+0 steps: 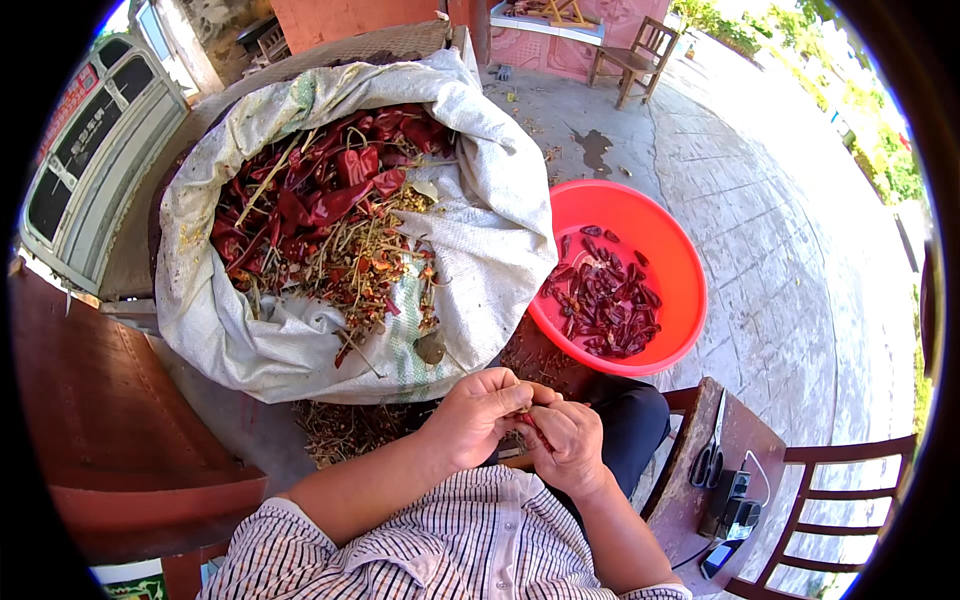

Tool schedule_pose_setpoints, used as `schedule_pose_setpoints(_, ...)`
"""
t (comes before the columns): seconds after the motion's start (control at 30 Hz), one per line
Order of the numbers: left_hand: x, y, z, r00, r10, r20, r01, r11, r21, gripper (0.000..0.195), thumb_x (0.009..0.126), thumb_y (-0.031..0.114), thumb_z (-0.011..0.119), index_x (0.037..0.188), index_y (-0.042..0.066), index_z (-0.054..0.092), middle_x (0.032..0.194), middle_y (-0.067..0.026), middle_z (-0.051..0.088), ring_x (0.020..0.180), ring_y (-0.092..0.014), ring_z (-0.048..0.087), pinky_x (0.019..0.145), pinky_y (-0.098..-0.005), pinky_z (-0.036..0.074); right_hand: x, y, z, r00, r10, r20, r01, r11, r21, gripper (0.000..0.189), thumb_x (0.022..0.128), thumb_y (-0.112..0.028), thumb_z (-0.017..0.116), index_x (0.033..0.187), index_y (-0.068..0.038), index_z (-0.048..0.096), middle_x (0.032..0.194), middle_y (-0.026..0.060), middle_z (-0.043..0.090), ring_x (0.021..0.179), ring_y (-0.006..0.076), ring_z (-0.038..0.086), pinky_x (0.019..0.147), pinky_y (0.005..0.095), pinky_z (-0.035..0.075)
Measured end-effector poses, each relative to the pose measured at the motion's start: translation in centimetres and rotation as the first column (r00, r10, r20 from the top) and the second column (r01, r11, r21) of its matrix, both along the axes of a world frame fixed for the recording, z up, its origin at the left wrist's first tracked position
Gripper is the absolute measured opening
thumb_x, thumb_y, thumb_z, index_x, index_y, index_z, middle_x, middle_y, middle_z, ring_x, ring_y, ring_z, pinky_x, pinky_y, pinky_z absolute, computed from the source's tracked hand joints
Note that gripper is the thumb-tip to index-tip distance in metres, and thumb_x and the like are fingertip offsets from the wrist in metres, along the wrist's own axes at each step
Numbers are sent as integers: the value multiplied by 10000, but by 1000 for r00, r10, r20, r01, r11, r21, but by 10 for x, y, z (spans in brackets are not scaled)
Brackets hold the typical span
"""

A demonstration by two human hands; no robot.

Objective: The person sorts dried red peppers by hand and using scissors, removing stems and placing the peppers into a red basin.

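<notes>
Both hands meet above my lap, just below the rim of a white woven sack (495, 247). A small dried red chili (534, 429) is in my right hand (568, 442), its fingers curled round it. My left hand (480, 420) pinches at the chili's upper end with thumb and forefinger; whether it holds the stem cannot be told. Dried red chilies (337, 187) fill the sack, with loose stems and seeds (352, 270) on the near side. Right of the sack, a red plastic basin (679, 277) holds several dark red chilies (611, 300).
At the lower right, a wooden bench (739, 442) bears black-handled scissors (706, 457), a power strip (726, 495) and a phone (716, 559). A slatted chair (840, 491) stands beside it. Stem debris (345, 431) lies below the sack. A brown wooden surface (127, 405) is at left.
</notes>
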State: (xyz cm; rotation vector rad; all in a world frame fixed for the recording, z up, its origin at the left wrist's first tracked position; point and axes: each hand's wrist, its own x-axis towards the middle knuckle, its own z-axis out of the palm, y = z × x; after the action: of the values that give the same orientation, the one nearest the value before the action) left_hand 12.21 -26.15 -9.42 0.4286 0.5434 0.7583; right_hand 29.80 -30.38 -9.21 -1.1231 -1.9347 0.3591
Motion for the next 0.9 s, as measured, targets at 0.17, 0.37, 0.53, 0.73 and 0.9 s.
schedule_pose_setpoints(0.17, 1, 0, -4, 1000, -10, 9, 10, 1000, -10, 146, 1049, 137, 617, 945, 36, 628, 1125, -167, 735, 937, -176, 675, 829, -331, 544, 1, -2, 1, 998, -26, 61, 23, 998, 56, 216, 709, -69, 824, 870, -68, 681, 782, 78, 653, 591, 280, 632, 531, 384, 514)
schedule_pose_setpoints(0.37, 0, 2, 1, 741, 461, -488, 212, 529, 821, 120, 1013, 118, 651, 974, 9, 618, 1063, -158, 748, 908, -238, 735, 785, -357, 598, 1, 4, 15, 985, 40, -170, -105, 914, -393, 121, 873, -91, 770, 875, -23, 670, 721, 105, 629, 612, 254, 650, 559, 374, 521)
schedule_pose_setpoints(0.53, -10, 19, 15, 691, 633, -349, 267, 225, 937, 120, 1016, 98, 636, 971, -13, 624, 1033, -181, 751, 887, -268, 750, 767, -351, 601, 7, -6, -3, 862, 275, -427, -508, 469, -723, 123, 959, -137, 725, 977, -16, 718, 732, 116, 656, 661, 204, 647, 641, 347, 528)
schedule_pose_setpoints(0.73, -22, 43, 17, 820, 407, -402, 43, 656, 753, 198, 1062, 178, 628, 1001, -9, 651, 981, -123, 761, 859, -148, 731, 746, -281, 593, 8, -9, -4, 861, -24, -508, -409, 563, -719, 137, 979, -121, 723, 1051, -4, 720, 831, 73, 669, 734, 126, 634, 687, 291, 525)
schedule_pose_setpoints(0.9, -20, 28, -6, 870, 259, -419, -12, 862, 506, 173, 1045, 180, 666, 1006, 11, 657, 915, -61, 734, 809, -93, 706, 714, -247, 589, 19, 0, 7, 912, 26, -409, -281, 766, -578, 139, 965, -79, 732, 1073, 6, 714, 897, 41, 672, 779, 105, 641, 731, 251, 521)
